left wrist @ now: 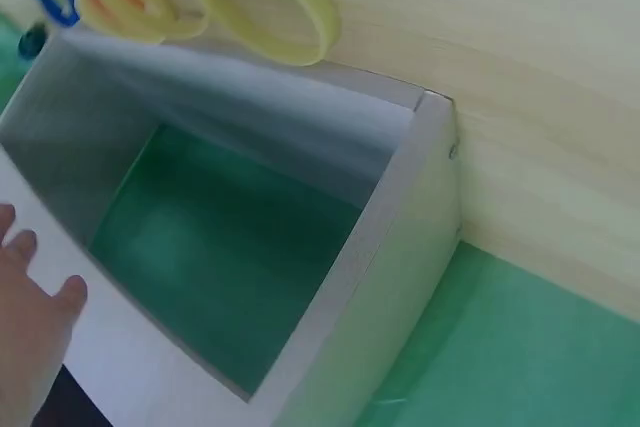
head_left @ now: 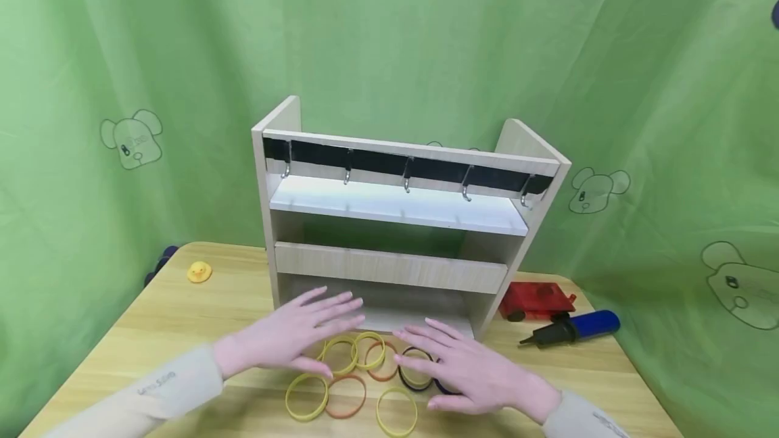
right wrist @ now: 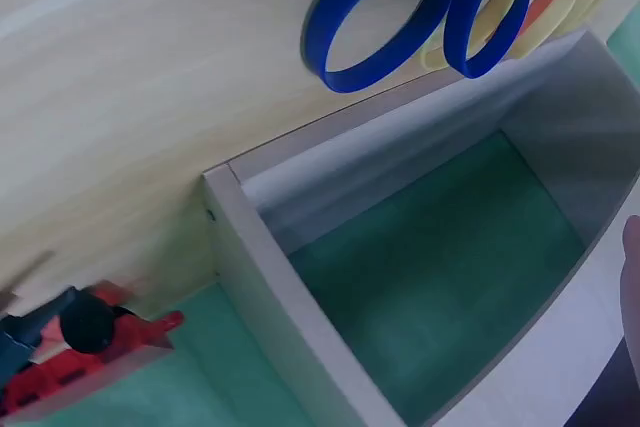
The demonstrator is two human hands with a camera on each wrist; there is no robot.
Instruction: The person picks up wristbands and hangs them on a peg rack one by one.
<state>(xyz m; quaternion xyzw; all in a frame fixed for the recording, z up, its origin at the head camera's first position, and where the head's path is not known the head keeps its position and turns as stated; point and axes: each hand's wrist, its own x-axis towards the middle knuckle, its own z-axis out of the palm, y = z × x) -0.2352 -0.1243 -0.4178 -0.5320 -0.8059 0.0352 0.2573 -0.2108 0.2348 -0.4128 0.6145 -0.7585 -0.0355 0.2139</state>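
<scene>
Both hands hover palm-down with fingers spread at the front of a pale wooden shelf [head_left: 389,268], holding nothing. My left hand [head_left: 282,336] is over the left side of a group of rubber wristbands; in the left wrist view part of that hand [left wrist: 28,332] shows by the shelf. My right hand [head_left: 465,367] is over the right side, partly hiding dark blue bands. On the table lie several yellow wristbands [head_left: 306,418], orange ones [head_left: 346,416] and dark blue ones [right wrist: 320,47], some overlapping. Whether fingers touch any band I cannot tell.
Several metal hooks [head_left: 407,180] hang along a black strip [head_left: 377,161] across the shelf's top. A yellow toy duck [head_left: 199,272] sits at the table's left. Right of the shelf are a red toy cart [head_left: 535,299] and a blue-and-black hand pump [head_left: 593,325]. Green curtain [head_left: 395,39] surrounds the table.
</scene>
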